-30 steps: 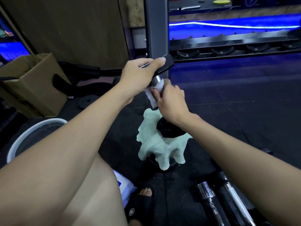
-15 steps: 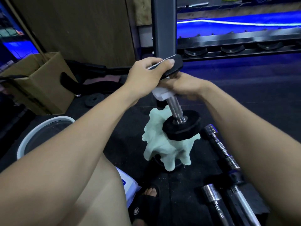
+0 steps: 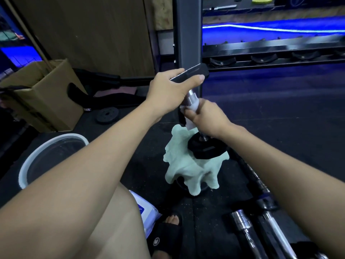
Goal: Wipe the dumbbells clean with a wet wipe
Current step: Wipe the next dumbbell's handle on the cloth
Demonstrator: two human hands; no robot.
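Dumbbell [image 3: 194,98] upright; my left hand [image 3: 168,94] grips its top plate; right hand [image 3: 205,118] clasps wet wipe [image 3: 190,116] around bar; I twist along threads.

cardboard box [image 3: 43,94] at 9 o'clock, white bucket [image 3: 28,165] at 8, pale green cloth [image 3: 186,171] centre, weight plate [image 3: 107,115] beside box.

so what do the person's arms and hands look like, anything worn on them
Both arms are bare all the way along: no sleeves show in the head view. The left hand and right hand wear no gloves, and no rings, watch or wristbands are visible. The thumbnail on the left hand is short and unpainted.
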